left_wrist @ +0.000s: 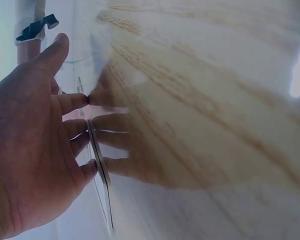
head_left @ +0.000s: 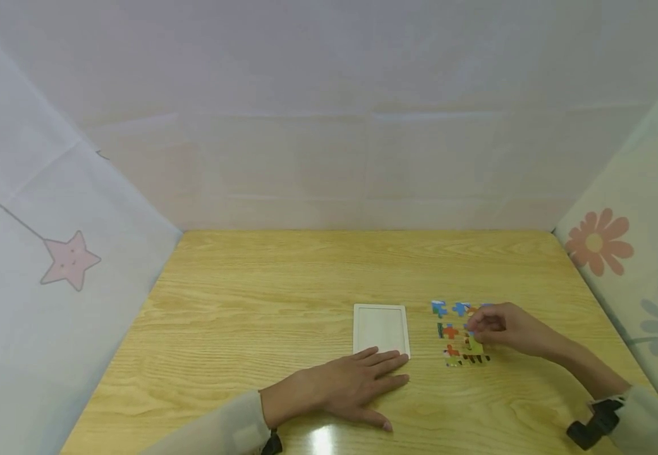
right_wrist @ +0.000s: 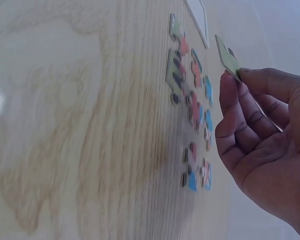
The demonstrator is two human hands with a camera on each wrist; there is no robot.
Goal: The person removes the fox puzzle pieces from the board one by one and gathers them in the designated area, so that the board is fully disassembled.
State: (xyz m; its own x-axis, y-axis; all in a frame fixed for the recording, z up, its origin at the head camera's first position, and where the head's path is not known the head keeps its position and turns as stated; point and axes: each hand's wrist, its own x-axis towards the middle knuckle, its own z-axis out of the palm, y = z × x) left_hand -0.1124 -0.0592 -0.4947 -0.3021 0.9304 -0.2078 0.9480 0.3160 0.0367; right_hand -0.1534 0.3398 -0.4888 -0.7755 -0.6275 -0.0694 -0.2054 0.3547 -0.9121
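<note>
Between thumb and fingertips my right hand pinches a green jigsaw piece, raised above the table. Other jigsaw pieces, in red, blue and green, lie loosely grouped beneath it in the right wrist view. Left of them in the head view is a pale, shallow puzzle tray with a raised rim. My left hand is spread with straight fingers at the tray's near edge, its fingertips overlapping that edge. From the left wrist, the fingers point down to the glossy surface beside the tray's thin side.
The wood-grain table stretches to the left and behind the tray. Pale cloth screens stand along its back and both sides, the right one printed with flowers. A bright reflection shows near the front edge.
</note>
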